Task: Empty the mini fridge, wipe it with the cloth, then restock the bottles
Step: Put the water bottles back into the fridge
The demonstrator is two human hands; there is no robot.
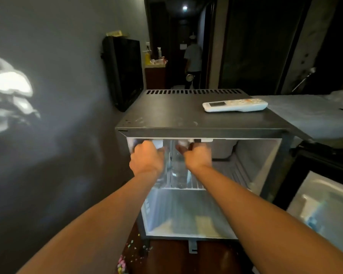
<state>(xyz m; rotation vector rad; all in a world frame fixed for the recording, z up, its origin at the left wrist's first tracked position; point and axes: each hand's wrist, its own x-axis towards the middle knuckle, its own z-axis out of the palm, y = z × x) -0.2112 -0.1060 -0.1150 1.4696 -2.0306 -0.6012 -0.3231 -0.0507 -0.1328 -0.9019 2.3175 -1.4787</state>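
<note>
A small dark mini fridge (186,113) stands open in front of me, its door (323,206) swung out to the right. Two clear water bottles with white caps stand on the wire shelf (232,171) at the upper left inside. My left hand (147,157) is closed around the top of the left bottle (158,144). My right hand (198,155) grips the neck of the right bottle (179,171). The lower compartment (186,212) holds no bottles. No cloth is in view.
A white remote control (235,105) lies on the fridge top. A grey wall is close on the left, with a black cabinet (125,70) behind. A bed edge (315,113) is at right. A person (193,58) stands in the far corridor. Small scraps litter the wooden floor (131,252).
</note>
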